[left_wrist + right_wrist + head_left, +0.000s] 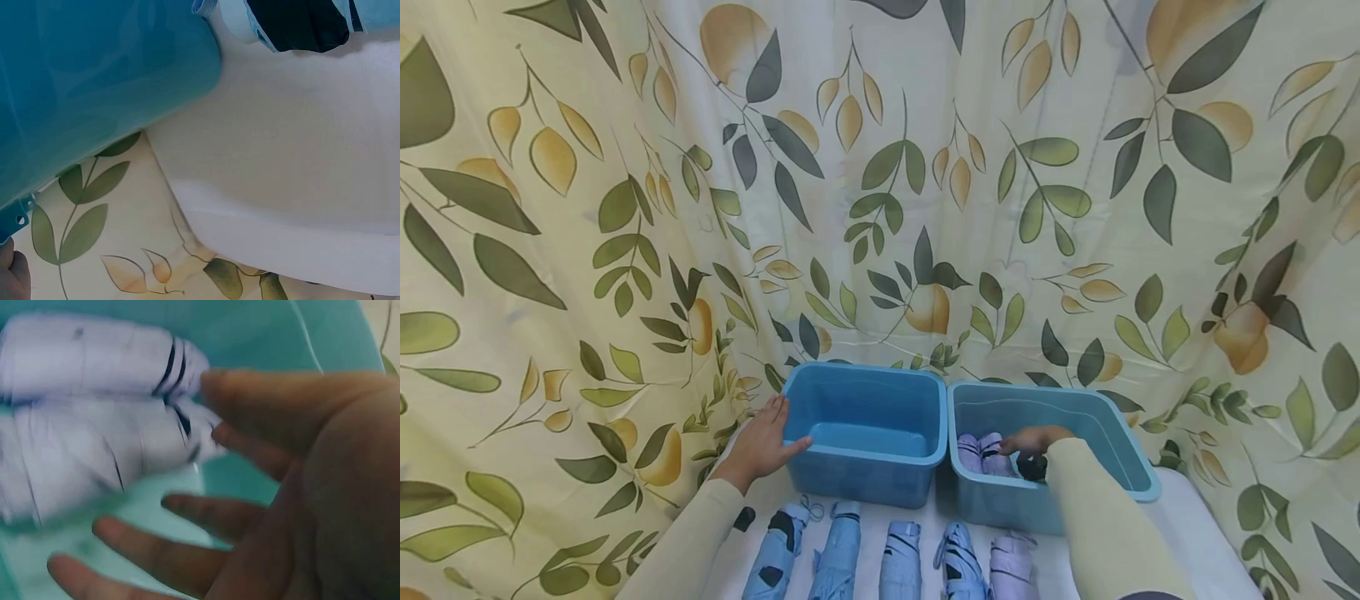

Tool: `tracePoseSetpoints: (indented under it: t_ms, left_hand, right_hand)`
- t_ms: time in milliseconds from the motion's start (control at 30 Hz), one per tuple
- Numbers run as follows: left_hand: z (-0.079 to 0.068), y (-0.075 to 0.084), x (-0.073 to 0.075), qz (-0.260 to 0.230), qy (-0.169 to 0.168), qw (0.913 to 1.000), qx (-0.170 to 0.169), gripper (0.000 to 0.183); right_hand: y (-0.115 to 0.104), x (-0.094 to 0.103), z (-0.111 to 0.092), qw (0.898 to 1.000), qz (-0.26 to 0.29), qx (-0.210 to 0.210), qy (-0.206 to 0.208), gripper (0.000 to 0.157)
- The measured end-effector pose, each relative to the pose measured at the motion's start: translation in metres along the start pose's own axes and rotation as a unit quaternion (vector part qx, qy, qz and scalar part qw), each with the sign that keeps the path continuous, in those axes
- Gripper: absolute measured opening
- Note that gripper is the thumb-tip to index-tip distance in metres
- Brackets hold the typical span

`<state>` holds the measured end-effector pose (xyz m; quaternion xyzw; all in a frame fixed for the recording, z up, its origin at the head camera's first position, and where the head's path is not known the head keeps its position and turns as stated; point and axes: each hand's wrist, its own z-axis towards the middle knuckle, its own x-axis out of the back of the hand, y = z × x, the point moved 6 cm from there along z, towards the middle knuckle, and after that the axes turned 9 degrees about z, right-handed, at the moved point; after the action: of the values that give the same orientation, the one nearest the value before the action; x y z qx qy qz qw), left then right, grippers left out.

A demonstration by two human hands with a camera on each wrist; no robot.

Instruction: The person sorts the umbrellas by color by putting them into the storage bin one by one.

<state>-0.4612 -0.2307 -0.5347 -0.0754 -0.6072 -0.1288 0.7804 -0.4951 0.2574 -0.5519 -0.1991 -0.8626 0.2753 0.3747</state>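
Two folded lavender umbrellas [981, 456] lie side by side in the right-hand teal bin [1000, 492]. My right hand [1033, 438] is inside that bin, just beside them. In the right wrist view its fingers [159, 553] are spread and hold nothing; the thumb and index finger overlap the near end of the lower umbrella [81, 453] in view, and I cannot tell whether they touch it. At the left blue bin [861, 479], my left hand [763, 446] rests against the left side and rim with its fingers extended. No contents show in that bin.
Along the front of the white table [281, 156] lie several folded umbrellas: blue ones such as this umbrella [901, 558], and a lavender umbrella [1012, 568] at the right end. Behind both bins hangs a leaf-patterned curtain [880, 225]. The bins stand close together.
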Motion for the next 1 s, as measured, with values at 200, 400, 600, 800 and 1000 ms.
tracePoseSetpoints:
  t_ms: [200,400,600,800,1000]
  left_hand:
    - [0.000,0.002,0.003,-0.009,-0.005,0.9999,0.003,0.104]
    - [0.002,0.001,-0.001,-0.008,-0.014,0.9999,0.003,0.107]
    - [-0.001,0.002,-0.001,-0.019,0.003,0.9998,0.002,0.101]
    - [-0.001,0.004,-0.001,-0.015,-0.005,0.9999,0.005,0.103]
    - [-0.001,0.005,0.004,-0.015,-0.009,0.9998,0.005,0.103]
  right_hand:
    - [-0.002,0.016,-0.022,0.998,0.054,0.029,-0.004,0.050]
    - [0.012,0.037,-0.052,0.992,0.106,0.022,0.064,0.054]
    - [0.012,0.044,-0.088,0.984,0.121,0.065,0.116,0.054]
    - [0.019,0.040,-0.124,0.974,0.082,0.109,0.180,0.047]
    - [0.027,0.028,-0.155,0.961,0.072,0.128,0.234,0.045]
